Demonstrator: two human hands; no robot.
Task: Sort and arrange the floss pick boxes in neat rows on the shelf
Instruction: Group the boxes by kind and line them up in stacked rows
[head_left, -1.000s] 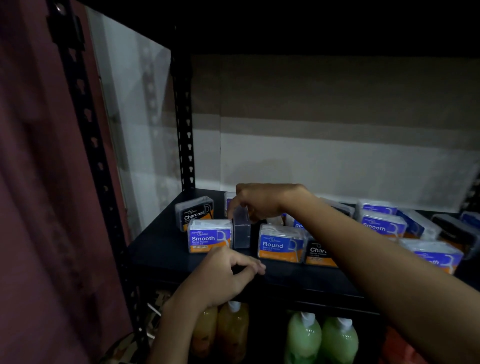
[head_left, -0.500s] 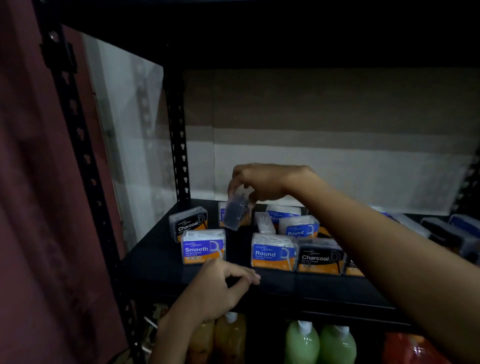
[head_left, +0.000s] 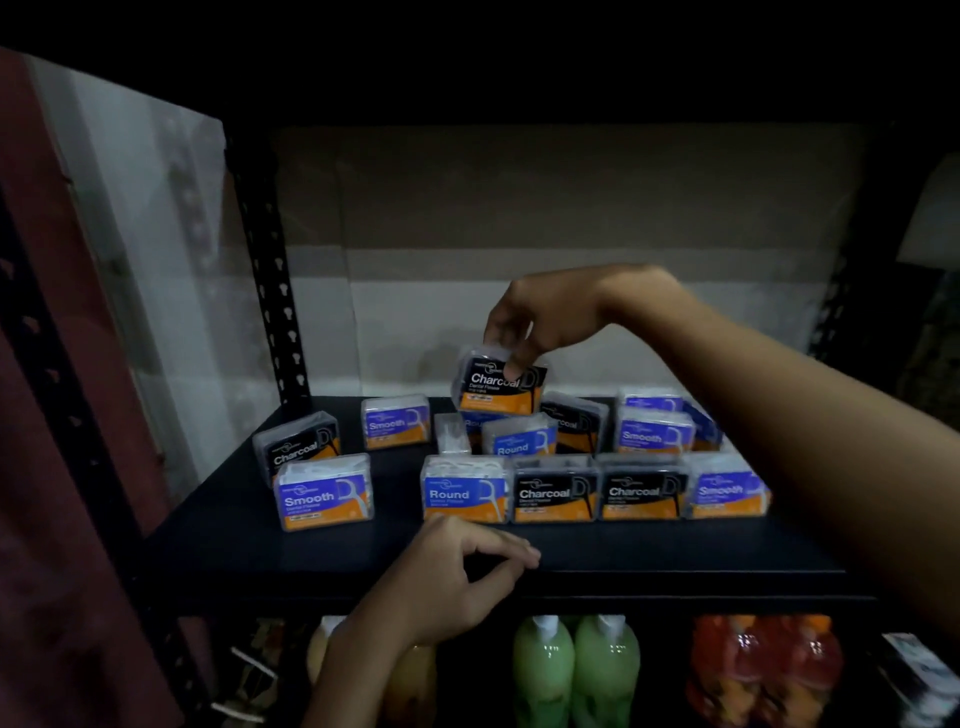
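The right hand (head_left: 540, 322) now holds a Charcoal box (head_left: 498, 387) label-forward and clear of the shelf (head_left: 322, 566), whereas a moment ago the same box hung edge-on and tilted from those fingers, showing only its dark narrow side; before that it stood on end in the gap between the front Smooth box (head_left: 324, 491) and the Round box (head_left: 464, 491). That gap at 9 o'clock of the Round box is now free, and the lifted box seems ready to be set down with its own kind, perhaps beside the two Charcoal boxes (head_left: 597, 493) in the front row or near the lone Charcoal box (head_left: 298, 447) at the far 9 o'clock end. The grip is a narrow top pinch: thumb and fingertips close on the upper edge of the lid, the box hanging below them above the back cluster. The left hand (head_left: 457, 577) hovers at the shelf's front edge, at 6 o'clock of the Round box, fingers loosely curled with the tips nearly meeting, holding nothing; whether it touches the edge is unclear.
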